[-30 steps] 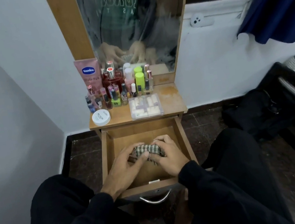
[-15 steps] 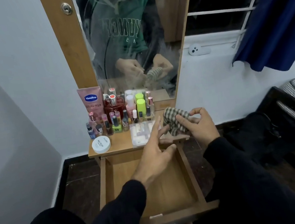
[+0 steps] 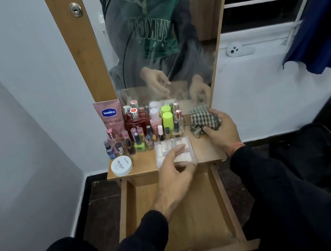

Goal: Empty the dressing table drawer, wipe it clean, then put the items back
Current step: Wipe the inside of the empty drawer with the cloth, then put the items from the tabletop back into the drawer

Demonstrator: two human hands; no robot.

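The right hand (image 3: 221, 128), which half a second ago held the checked cloth (image 3: 202, 121) in the air, now grips it down on the bench (image 3: 208, 151). The left hand (image 3: 173, 167), fingers loosely spread, has reached the clear box (image 3: 174, 152). Wiping looks finished; the drawer (image 3: 186, 218) lies bare, ready for refilling.

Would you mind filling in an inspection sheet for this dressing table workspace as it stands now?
Surface: wooden dressing table top, crowded at the left and back; mirror behind it.
Job's things: drawer pulled open, nothing in it; checked cloth bunched on the top's right side; clear plastic box of small items at the front edge.
Clutter: Vaseline tube, white round jar, many small bottles.
Grippers: left hand reaches to the clear box, fingers relaxed; right hand grips the cloth.
Cables: nothing seen.
Surroundings: white walls, blue curtain, barred window, dark bag on the floor.
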